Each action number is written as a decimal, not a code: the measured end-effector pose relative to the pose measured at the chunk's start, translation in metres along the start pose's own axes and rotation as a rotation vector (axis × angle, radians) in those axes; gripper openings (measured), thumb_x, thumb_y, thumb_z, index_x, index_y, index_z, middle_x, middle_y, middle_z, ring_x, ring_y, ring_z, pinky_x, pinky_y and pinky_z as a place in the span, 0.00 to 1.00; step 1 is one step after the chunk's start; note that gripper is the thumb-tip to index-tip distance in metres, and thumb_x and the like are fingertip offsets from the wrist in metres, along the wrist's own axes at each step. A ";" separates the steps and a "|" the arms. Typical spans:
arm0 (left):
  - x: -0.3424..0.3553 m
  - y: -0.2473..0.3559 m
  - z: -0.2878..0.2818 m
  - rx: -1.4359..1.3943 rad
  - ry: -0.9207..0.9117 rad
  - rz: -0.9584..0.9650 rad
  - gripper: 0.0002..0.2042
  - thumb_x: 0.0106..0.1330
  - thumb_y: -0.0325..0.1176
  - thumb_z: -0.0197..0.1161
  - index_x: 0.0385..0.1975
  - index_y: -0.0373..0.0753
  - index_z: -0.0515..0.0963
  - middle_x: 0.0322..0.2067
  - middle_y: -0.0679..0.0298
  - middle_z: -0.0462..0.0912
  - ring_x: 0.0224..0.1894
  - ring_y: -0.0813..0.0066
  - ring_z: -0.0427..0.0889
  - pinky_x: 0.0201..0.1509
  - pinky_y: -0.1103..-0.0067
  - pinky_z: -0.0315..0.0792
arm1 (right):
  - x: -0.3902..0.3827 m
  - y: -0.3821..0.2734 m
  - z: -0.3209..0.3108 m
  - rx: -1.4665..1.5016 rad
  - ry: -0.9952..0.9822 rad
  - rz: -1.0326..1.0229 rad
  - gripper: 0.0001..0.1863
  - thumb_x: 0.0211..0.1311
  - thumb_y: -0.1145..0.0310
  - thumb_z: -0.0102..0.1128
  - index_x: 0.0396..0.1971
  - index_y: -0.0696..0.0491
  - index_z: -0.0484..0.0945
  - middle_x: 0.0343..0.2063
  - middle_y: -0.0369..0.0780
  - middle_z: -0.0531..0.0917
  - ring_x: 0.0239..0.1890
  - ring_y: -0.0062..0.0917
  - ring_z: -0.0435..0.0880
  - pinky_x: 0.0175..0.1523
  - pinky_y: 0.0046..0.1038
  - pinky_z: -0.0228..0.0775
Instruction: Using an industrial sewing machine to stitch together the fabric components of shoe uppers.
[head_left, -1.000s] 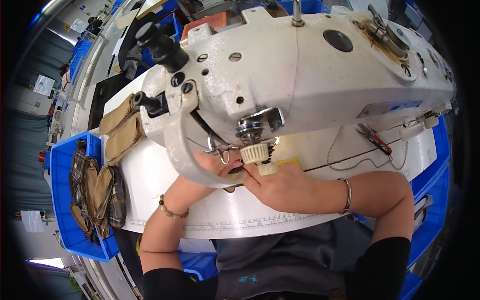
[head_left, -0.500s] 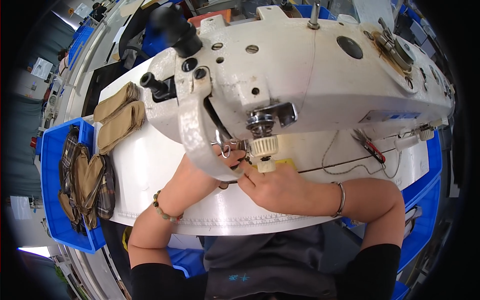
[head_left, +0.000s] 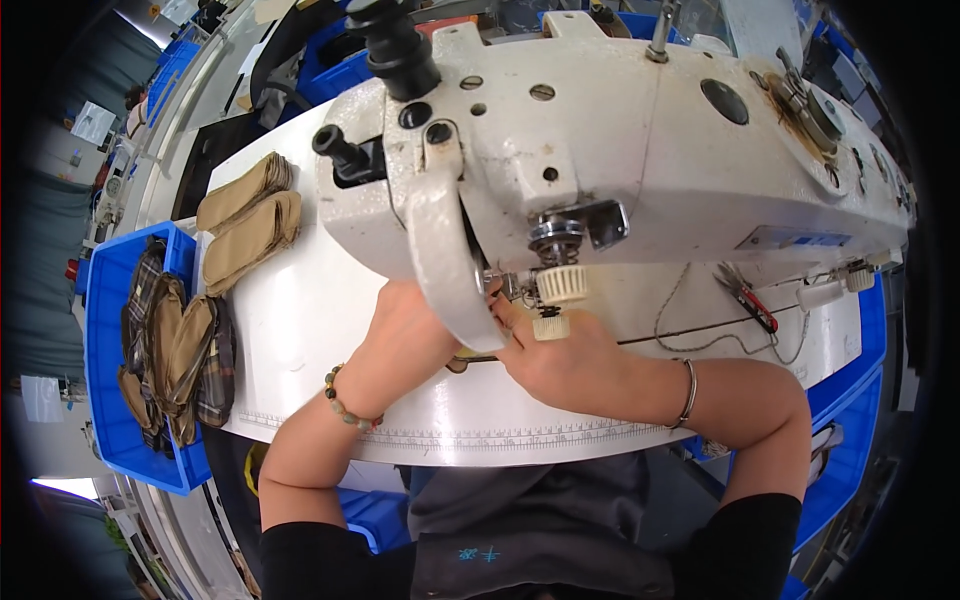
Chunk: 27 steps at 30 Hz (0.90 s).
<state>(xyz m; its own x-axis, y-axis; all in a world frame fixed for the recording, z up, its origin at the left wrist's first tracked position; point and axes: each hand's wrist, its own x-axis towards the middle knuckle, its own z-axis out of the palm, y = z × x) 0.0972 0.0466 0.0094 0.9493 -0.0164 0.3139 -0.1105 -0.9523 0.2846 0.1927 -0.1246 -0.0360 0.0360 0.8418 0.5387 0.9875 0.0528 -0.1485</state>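
My left hand [head_left: 420, 330] reaches under the white sewing machine [head_left: 650, 150], its fingertips mostly hidden behind the curved white arm [head_left: 445, 250]. My right hand [head_left: 555, 365] is beside it under the tension knobs [head_left: 562, 285], fingers curled in at the needle area; what they hold is hidden. A small bit of yellow material [head_left: 470, 353] shows between the hands on the white table [head_left: 300, 380]. Red-handled snips [head_left: 760, 312] and a loose grey cord [head_left: 700, 345] lie to the right.
At left, two stacks of tan fabric pieces [head_left: 250, 240] lie on the table, beside a blue bin [head_left: 108, 360] of plaid and tan pieces. More blue bins [head_left: 840, 480] sit at right and below the table edge. Other workstations line the far left.
The view has shifted, putting the machine farther right in the picture. My hands remain at the needle area, drawn slightly leftward relative to the machine. Less of the yellow material shows now.
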 end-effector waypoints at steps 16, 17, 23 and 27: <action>-0.001 0.008 0.000 0.128 -0.026 -0.033 0.05 0.55 0.30 0.70 0.31 0.40 0.84 0.26 0.63 0.82 0.28 0.63 0.81 0.30 0.70 0.71 | 0.003 0.000 -0.006 -0.074 0.065 -0.045 0.07 0.42 0.70 0.61 0.23 0.55 0.74 0.29 0.53 0.85 0.13 0.24 0.78 0.17 0.26 0.67; -0.002 0.008 0.001 0.102 -0.013 -0.070 0.06 0.53 0.30 0.70 0.31 0.40 0.85 0.26 0.63 0.82 0.29 0.63 0.81 0.30 0.70 0.72 | 0.002 0.000 -0.009 -0.075 0.066 -0.040 0.07 0.42 0.70 0.61 0.23 0.55 0.74 0.29 0.53 0.85 0.13 0.24 0.78 0.17 0.26 0.67; 0.004 0.007 -0.022 -0.011 -0.113 -0.009 0.14 0.57 0.35 0.71 0.41 0.38 0.82 0.29 0.59 0.84 0.27 0.58 0.83 0.28 0.69 0.75 | -0.003 -0.003 -0.009 -0.139 -0.004 -0.039 0.08 0.43 0.69 0.60 0.17 0.54 0.70 0.37 0.61 0.84 0.14 0.22 0.78 0.17 0.24 0.67; 0.002 0.006 -0.026 0.075 -0.214 -0.014 0.16 0.56 0.37 0.71 0.43 0.38 0.82 0.30 0.58 0.84 0.27 0.58 0.83 0.28 0.69 0.75 | -0.001 -0.003 -0.011 -0.120 0.000 -0.061 0.09 0.43 0.68 0.60 0.16 0.53 0.69 0.38 0.61 0.84 0.15 0.22 0.79 0.17 0.24 0.66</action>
<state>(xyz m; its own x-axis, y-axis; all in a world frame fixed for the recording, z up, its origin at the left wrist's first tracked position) 0.0907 0.0487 0.0357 0.9923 -0.0598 0.1087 -0.0824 -0.9726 0.2173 0.1917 -0.1317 -0.0274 -0.0242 0.8389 0.5438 0.9991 0.0390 -0.0158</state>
